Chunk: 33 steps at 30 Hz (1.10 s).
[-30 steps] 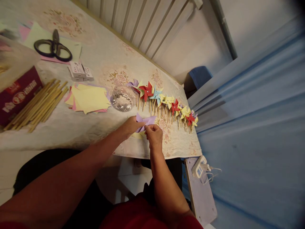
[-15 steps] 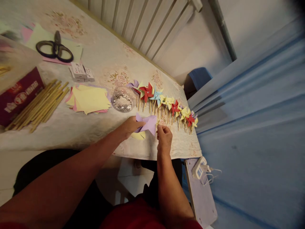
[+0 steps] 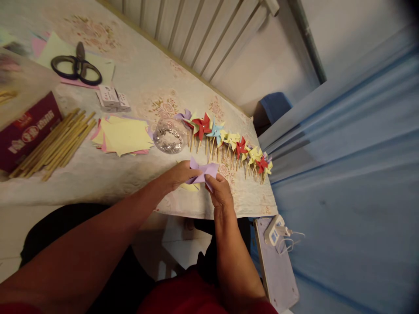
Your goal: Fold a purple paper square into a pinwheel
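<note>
A purple paper pinwheel (image 3: 203, 170) with folded blades is held above the near part of the table. My left hand (image 3: 179, 175) pinches it from the left, thumb on its middle. From the right my right hand (image 3: 221, 190) grips it too, with the thumb on its lower right blade; whether a pin is in those fingers is hidden. Just below lies a yellow paper piece (image 3: 190, 187), partly covered. Beyond my hands sits a round clear container (image 3: 169, 136) of shiny small metal pieces. Finished pinwheels (image 3: 216, 131) on sticks lie in a row to the right.
To the left are a stack of coloured paper (image 3: 124, 135), a bundle of thin sticks (image 3: 62, 141), a dark red box (image 3: 29, 131), small white boxes (image 3: 110, 97) and black scissors (image 3: 77, 69). A power strip (image 3: 274, 230) rests on a stool (image 3: 278, 270) by the blue curtain (image 3: 343, 183).
My right hand has moved in from the right and taken hold of the pinwheel's lower right blade. The left hand keeps its grip, with the pinwheel shifted slightly.
</note>
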Each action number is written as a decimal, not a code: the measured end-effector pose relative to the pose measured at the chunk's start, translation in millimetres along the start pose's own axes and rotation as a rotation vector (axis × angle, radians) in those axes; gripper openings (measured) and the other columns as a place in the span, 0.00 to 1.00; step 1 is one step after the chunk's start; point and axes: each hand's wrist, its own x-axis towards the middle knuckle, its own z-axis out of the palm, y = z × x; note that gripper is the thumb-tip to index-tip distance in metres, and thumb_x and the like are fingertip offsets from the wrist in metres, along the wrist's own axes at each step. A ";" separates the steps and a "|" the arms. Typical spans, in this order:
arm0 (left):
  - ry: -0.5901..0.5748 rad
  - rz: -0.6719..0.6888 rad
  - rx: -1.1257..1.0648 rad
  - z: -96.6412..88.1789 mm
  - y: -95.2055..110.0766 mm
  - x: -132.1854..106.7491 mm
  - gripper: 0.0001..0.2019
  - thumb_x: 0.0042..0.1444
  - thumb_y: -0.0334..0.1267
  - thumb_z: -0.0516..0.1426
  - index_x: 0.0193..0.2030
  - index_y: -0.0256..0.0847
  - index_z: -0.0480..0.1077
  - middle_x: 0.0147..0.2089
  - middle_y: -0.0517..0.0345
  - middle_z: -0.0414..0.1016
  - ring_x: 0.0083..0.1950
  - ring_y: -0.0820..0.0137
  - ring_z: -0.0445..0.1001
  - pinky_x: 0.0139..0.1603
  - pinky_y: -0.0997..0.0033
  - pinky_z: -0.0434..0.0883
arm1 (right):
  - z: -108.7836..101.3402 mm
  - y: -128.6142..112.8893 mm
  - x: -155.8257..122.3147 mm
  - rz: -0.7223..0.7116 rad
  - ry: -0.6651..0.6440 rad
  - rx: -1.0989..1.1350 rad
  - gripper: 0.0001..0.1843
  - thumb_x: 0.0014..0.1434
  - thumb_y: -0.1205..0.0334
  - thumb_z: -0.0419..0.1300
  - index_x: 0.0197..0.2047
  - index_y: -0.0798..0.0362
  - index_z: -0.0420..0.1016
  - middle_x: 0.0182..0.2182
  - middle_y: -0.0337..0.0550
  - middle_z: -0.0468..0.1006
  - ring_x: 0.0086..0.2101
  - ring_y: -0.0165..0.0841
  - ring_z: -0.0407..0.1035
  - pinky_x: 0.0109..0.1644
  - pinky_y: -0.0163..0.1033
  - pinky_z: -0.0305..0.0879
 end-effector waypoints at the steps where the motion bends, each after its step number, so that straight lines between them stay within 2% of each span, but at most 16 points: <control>1: -0.006 0.004 0.003 -0.1 0.1 -0.1 0.09 0.39 0.40 0.61 0.24 0.37 0.69 0.21 0.65 0.65 0.24 0.75 0.60 0.27 0.74 0.55 | 0.6 -0.2 -0.1 0.009 0.000 0.020 0.18 0.36 0.55 0.75 0.30 0.53 0.77 0.25 0.35 0.79 0.25 0.27 0.67 0.30 0.33 0.65; 5: -0.038 0.024 -0.001 -0.7 0.2 0.1 0.09 0.39 0.41 0.61 0.24 0.38 0.68 0.21 0.66 0.65 0.24 0.75 0.59 0.27 0.73 0.54 | -1.0 -0.1 -0.3 0.040 -0.042 0.126 0.20 0.37 0.56 0.75 0.34 0.51 0.78 0.31 0.39 0.82 0.30 0.32 0.73 0.34 0.35 0.70; 8: -0.052 0.027 0.025 -1.4 0.3 0.0 0.09 0.38 0.41 0.60 0.24 0.38 0.68 0.21 0.66 0.64 0.24 0.75 0.59 0.27 0.73 0.54 | -9.8 -2.3 2.7 -0.005 -0.086 0.105 0.21 0.42 0.50 0.73 0.37 0.51 0.78 0.33 0.40 0.81 0.32 0.33 0.74 0.36 0.37 0.72; 11: -0.061 0.008 0.098 -2.5 0.0 -0.1 0.10 0.39 0.42 0.60 0.26 0.38 0.69 0.23 0.65 0.66 0.25 0.74 0.60 0.27 0.72 0.55 | -23.7 -13.2 9.2 -0.087 -0.089 -0.014 0.23 0.44 0.47 0.72 0.41 0.50 0.78 0.36 0.41 0.81 0.35 0.34 0.74 0.40 0.38 0.71; 14: -0.075 0.001 0.222 -3.1 -1.6 0.8 0.11 0.40 0.43 0.60 0.28 0.38 0.69 0.24 0.63 0.66 0.26 0.72 0.62 0.28 0.71 0.56 | -33.4 -31.7 15.5 -0.202 -0.144 -0.261 0.25 0.41 0.52 0.74 0.44 0.50 0.79 0.39 0.42 0.82 0.38 0.34 0.74 0.44 0.38 0.70; 16: -0.084 0.015 0.317 -3.1 -2.8 1.9 0.11 0.41 0.43 0.59 0.28 0.38 0.68 0.25 0.63 0.66 0.26 0.72 0.61 0.28 0.71 0.55 | -33.8 -42.9 17.8 -0.230 -0.239 -0.500 0.21 0.41 0.55 0.73 0.41 0.51 0.80 0.36 0.41 0.81 0.35 0.32 0.72 0.40 0.37 0.67; 18: -0.093 0.032 0.406 -2.9 -3.1 2.7 0.10 0.42 0.44 0.58 0.28 0.39 0.68 0.25 0.62 0.66 0.27 0.71 0.61 0.28 0.70 0.55 | -29.5 -49.5 18.5 -0.217 -0.322 -0.697 0.15 0.43 0.56 0.71 0.35 0.52 0.80 0.29 0.37 0.77 0.29 0.29 0.66 0.34 0.34 0.61; 21: -0.099 0.051 0.505 -2.5 -0.6 1.9 0.09 0.44 0.43 0.57 0.27 0.39 0.67 0.25 0.62 0.66 0.27 0.71 0.61 0.29 0.70 0.56 | -19.4 -49.7 18.3 -0.171 -0.400 -0.834 0.09 0.45 0.57 0.67 0.28 0.53 0.77 0.21 0.33 0.69 0.23 0.26 0.59 0.28 0.33 0.53; 25: -0.100 0.068 0.587 -2.2 5.0 -1.7 0.07 0.46 0.41 0.56 0.27 0.40 0.66 0.26 0.62 0.67 0.28 0.71 0.62 0.29 0.70 0.56 | -9.9 -42.1 17.7 -0.143 -0.408 -0.918 0.09 0.47 0.57 0.62 0.23 0.53 0.72 0.18 0.32 0.65 0.22 0.26 0.57 0.28 0.33 0.50; 29: -0.098 0.084 0.596 -2.6 4.2 -1.6 0.06 0.46 0.39 0.56 0.27 0.39 0.67 0.26 0.62 0.68 0.29 0.71 0.63 0.29 0.70 0.57 | -8.7 -36.5 17.5 -0.147 -0.397 -0.891 0.10 0.47 0.56 0.62 0.21 0.53 0.70 0.18 0.32 0.65 0.23 0.26 0.58 0.28 0.33 0.50; 33: -0.105 0.060 0.410 -5.0 -0.8 1.4 0.07 0.44 0.40 0.60 0.27 0.39 0.69 0.26 0.61 0.69 0.28 0.71 0.65 0.29 0.71 0.58 | -13.0 -32.5 18.7 -0.140 -0.372 -0.754 0.10 0.45 0.56 0.63 0.21 0.52 0.71 0.18 0.31 0.66 0.23 0.26 0.57 0.28 0.33 0.50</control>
